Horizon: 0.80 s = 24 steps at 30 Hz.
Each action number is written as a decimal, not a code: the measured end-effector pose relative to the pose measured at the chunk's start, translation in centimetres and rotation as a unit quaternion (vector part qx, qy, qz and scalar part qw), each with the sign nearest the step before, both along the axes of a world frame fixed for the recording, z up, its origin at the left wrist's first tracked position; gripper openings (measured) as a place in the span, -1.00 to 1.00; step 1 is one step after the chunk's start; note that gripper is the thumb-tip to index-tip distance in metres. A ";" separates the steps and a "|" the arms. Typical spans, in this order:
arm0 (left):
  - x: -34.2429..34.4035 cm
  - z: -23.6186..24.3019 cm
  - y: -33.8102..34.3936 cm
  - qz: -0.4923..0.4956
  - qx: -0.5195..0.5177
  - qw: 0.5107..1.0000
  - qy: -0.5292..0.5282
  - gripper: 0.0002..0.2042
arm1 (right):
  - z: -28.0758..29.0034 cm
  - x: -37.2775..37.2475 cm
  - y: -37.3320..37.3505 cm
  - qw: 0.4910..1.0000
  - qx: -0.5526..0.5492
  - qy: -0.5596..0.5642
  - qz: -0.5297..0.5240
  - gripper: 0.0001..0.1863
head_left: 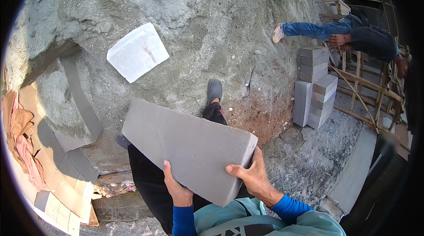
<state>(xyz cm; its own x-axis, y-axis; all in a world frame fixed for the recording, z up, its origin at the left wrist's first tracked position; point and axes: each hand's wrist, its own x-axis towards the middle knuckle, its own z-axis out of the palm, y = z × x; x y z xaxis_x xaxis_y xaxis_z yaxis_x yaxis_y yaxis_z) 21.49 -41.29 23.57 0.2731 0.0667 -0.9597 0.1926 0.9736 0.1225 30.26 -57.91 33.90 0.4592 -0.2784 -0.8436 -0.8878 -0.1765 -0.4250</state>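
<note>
Grey block (190, 150) carried flat at waist height, tilted, above person's own legs. Left hand (176, 189) clamped under near edge, right hand (251, 176) wrapped round near corner, thumb on top. Far end unsupported (heavy-looking): judged risk, slip onto shoe (214, 91) just beyond block. Loose sand (212, 24) further off, poor footing.

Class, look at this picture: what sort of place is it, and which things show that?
Most likely an outdoor building site: a stack of grey rectangular masonry blocks, bamboo pole scaffolding, and a large grey concrete block held by both hands over rough, dusty ground.
</note>
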 end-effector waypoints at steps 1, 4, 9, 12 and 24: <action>0.4 0.8 -3.0 -0.024 -0.016 1.000 0.010 -0.47 | 1.5 0.0 -3.0 0.999 -0.015 0.006 -0.042 -0.02; 1.6 -0.5 -12.0 -0.110 -0.111 0.987 0.027 -0.50 | 4.1 -0.5 -11.9 0.985 -0.057 0.002 -0.164 -0.10; 8.8 -8.4 -29.3 -0.293 -0.169 0.941 -0.022 -0.46 | 1.5 -1.8 -25.8 0.940 -0.118 -0.090 -0.307 -0.25; 14.4 -14.9 -41.0 -0.377 -0.197 0.904 -0.048 -0.42 | -2.9 1.5 -33.7 0.910 -0.150 -0.139 -0.360 -0.33; 25.5 -17.9 -50.0 -0.544 -0.134 0.801 -0.212 -0.09 | -23.3 18.6 -63.4 0.894 -0.131 -0.119 -0.411 -0.30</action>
<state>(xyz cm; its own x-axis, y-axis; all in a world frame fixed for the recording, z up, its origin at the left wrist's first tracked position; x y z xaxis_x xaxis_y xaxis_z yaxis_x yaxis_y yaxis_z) 46.96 -91.30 5.72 0.3350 -0.6255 -0.7047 0.9410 0.2601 0.2165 48.84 -121.31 10.57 0.1660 -0.7783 -0.6055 -0.6540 0.3727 -0.6583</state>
